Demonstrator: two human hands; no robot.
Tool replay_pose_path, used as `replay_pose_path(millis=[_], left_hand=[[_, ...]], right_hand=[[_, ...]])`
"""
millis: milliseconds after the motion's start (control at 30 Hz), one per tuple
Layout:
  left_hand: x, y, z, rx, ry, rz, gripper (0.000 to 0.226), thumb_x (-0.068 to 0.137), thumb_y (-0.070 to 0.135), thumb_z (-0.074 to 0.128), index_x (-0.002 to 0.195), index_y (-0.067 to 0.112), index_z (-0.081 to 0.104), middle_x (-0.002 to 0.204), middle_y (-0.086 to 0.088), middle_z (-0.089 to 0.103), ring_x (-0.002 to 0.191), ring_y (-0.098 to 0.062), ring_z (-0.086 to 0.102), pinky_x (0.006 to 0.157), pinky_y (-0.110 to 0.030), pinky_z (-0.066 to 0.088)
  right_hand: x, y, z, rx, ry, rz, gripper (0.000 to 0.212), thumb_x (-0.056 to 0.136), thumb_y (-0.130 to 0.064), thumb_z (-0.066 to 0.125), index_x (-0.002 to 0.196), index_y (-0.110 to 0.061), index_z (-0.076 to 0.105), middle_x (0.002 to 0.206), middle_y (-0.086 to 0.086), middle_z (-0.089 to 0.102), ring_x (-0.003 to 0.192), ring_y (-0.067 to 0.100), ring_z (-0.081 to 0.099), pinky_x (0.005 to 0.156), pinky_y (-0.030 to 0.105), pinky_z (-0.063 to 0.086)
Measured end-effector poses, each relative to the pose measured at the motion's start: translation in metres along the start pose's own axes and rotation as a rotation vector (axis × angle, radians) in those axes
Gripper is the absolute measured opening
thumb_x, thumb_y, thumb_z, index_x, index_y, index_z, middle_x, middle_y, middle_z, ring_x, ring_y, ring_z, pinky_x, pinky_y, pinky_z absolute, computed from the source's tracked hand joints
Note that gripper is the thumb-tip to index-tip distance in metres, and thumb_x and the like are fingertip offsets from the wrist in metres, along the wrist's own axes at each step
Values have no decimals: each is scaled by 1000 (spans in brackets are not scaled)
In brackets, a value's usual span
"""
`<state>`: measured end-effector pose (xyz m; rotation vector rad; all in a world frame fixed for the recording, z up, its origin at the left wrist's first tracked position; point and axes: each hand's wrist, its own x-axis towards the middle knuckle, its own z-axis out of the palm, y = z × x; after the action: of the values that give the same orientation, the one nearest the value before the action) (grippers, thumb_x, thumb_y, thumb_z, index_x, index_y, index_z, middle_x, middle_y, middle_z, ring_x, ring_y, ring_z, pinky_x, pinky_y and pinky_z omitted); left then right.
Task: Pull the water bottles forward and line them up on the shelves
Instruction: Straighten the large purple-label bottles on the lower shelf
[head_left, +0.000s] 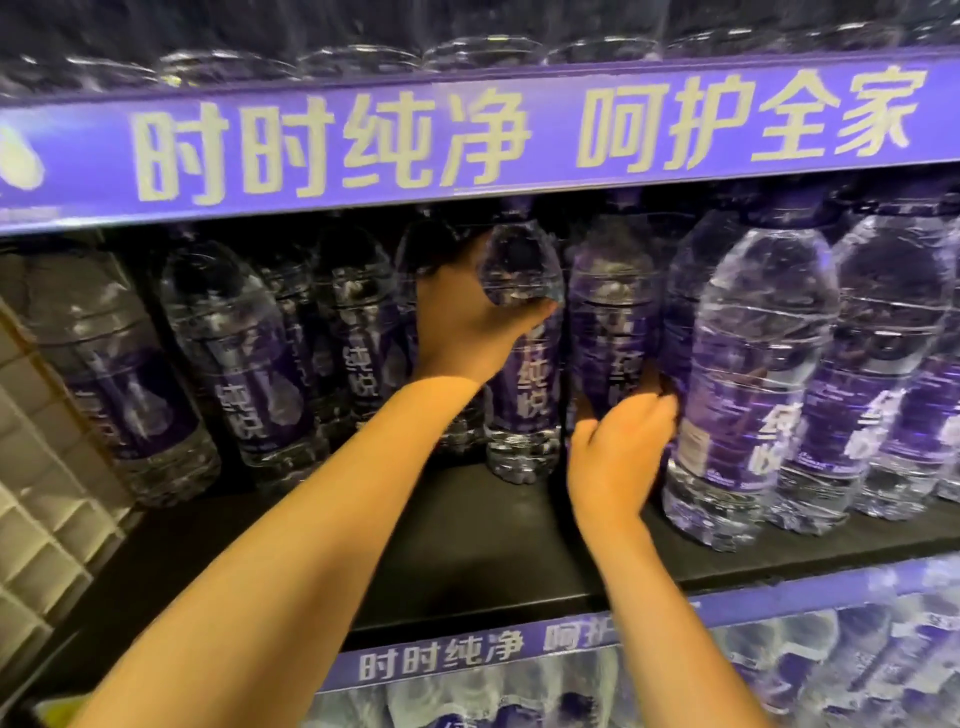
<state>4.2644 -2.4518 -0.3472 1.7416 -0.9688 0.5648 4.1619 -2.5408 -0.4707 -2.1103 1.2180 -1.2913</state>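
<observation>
Clear water bottles with purple labels stand on a black middle shelf (467, 561). My left hand (467, 322) reaches deep into the shelf and grips the shoulder of one bottle (524, 374), thumb across its front. My right hand (623, 447) curls round the lower side of the neighbouring bottle (608, 322), fingers tucked behind it. To the right, a row of bottles (753, 374) stands at the shelf's front edge. To the left, several bottles (234, 353) sit further back.
A purple banner with white characters (467, 135) fronts the shelf above, which holds more bottles. A lower purple strip (467, 660) edges this shelf, with packed bottles below. A white grid panel (47, 519) stands at the left.
</observation>
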Motion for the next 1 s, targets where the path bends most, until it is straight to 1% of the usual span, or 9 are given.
replay_pose_path(millis=[100,200,300,567,767,833,867,933,1000], left_hand=[[-2,7,2,38,48,17,78,63,47,84,131,18,59,123,-4,67,112,-19,63,89,-28,52],[0,6,10,86,27,-3,86,66,53,81,138,16,53,131,-5,62,119,-22,58,94,-36,52],[1,3,12,98,26,6,87,67,54,80,139,15,51,126,-5,65,114,-22,61,91,-36,53],[-1,4,8,275,4,12,92,72,62,73,146,18,40,133,-6,60,115,-25,61,82,-39,57],[-17,13,-6,239,-67,11,83,82,49,71,150,19,34,142,-7,51,127,-27,51,94,-43,52],[-37,10,-29,247,-14,90,69,84,47,68,145,25,42,137,-3,56,122,-22,55,93,-38,53],[-50,5,-45,259,6,110,61,85,48,66,140,27,48,131,1,60,119,-19,57,93,-36,53],[-79,-12,-76,286,77,74,46,84,49,63,123,24,61,109,5,68,103,-14,62,84,-34,54],[-105,-35,-107,302,184,-86,35,81,47,66,102,19,66,91,5,65,86,-12,60,73,-33,52]], right_hand=[[0,5,1,15,1,-31,45,80,-1,60,118,15,43,118,29,44,104,44,45,91,44,37],[1,7,0,21,-2,-26,42,83,-1,61,119,10,41,119,28,42,103,42,44,87,45,41],[1,5,-1,49,14,-37,43,83,0,60,120,9,40,119,29,43,103,43,45,88,48,43],[2,13,3,194,-38,4,65,85,-3,63,139,0,28,125,24,40,111,43,42,94,52,43],[-16,4,-18,283,-115,-80,49,89,-22,67,121,1,38,127,21,38,119,40,39,100,50,39],[-31,1,-31,330,-124,-170,56,91,-29,63,130,1,36,138,21,36,131,36,34,108,47,33],[-38,-2,-37,370,-123,-214,59,91,-31,62,135,-1,36,140,17,37,135,31,32,111,40,31],[-46,-13,-46,466,-149,-290,55,90,-33,65,135,-11,41,134,2,44,128,16,41,104,27,35],[-52,-29,-43,518,-279,-325,47,88,-37,67,127,-19,48,120,-7,51,112,9,51,93,27,44]])
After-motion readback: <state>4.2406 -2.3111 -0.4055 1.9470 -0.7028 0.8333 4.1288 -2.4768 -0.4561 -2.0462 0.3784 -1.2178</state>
